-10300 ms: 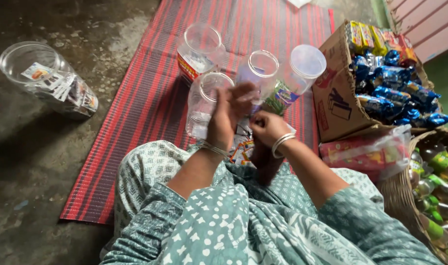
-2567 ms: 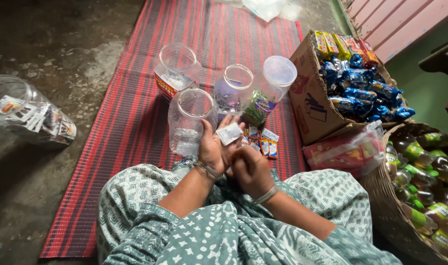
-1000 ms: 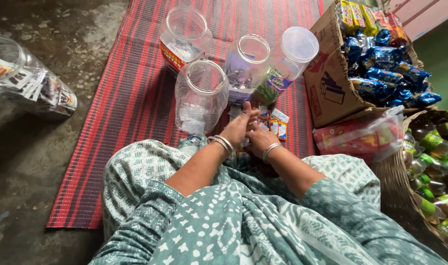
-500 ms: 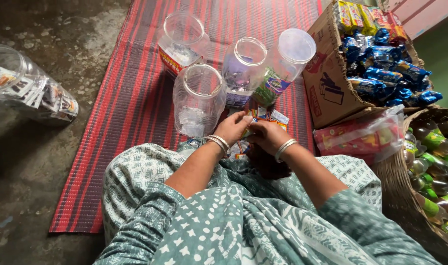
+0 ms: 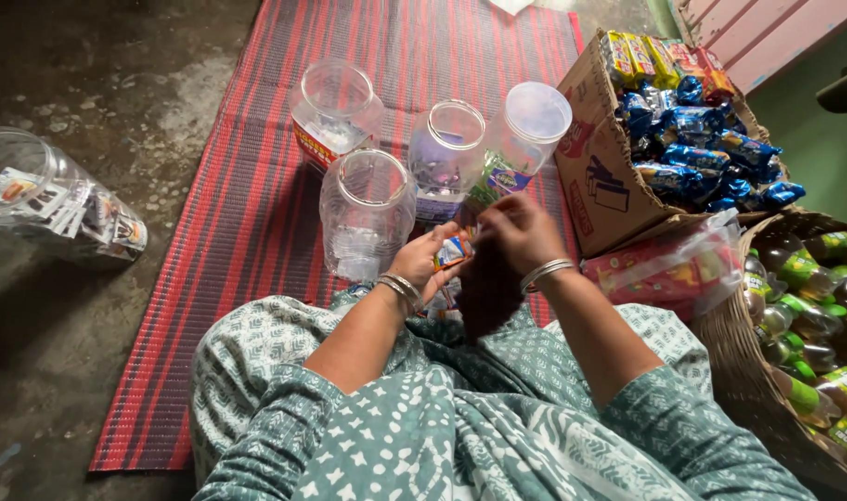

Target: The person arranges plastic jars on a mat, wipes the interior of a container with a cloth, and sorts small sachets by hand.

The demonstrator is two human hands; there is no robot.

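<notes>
Roughly, left to right:

1. Clear plastic jar (image 5: 52, 209) lying on its side on bare concrete floor (image 5: 117, 74), far left, small printed sachets inside, well apart from everything else
2. Red striped mat (image 5: 247, 186) under the upright jars
3. Open jar with red label (image 5: 335, 111) at the back of the mat, upright
4. Nearest open jar (image 5: 366, 213), upright, clear, just ahead of the left hand
5. Left hand (image 5: 421, 269), bangles at wrist, fingers curled round a small wrapped sweet (image 5: 452, 250); sweet sits between both hands, just in front of the nearest jar, above the lap
6. Third open jar (image 5: 446, 158) behind the hands, purplish contents at the bottom
7. Right hand (image 5: 516, 232), bangle at wrist, fingertips pinched together at the sweet, touching the left hand; dark pouch (image 5: 488, 292) hanging below it
8. Lidded jar (image 5: 525, 134) tilted, white lid, green label, leaning beside the cardboard box
9. Cardboard box (image 5: 595, 176) open, packed with blue and yellow wrapped snacks
10. Clear bag of red packets (image 5: 669, 274) below the box
11. Wicker basket (image 5: 734, 371) far right, green-labelled bottles inside
</notes>
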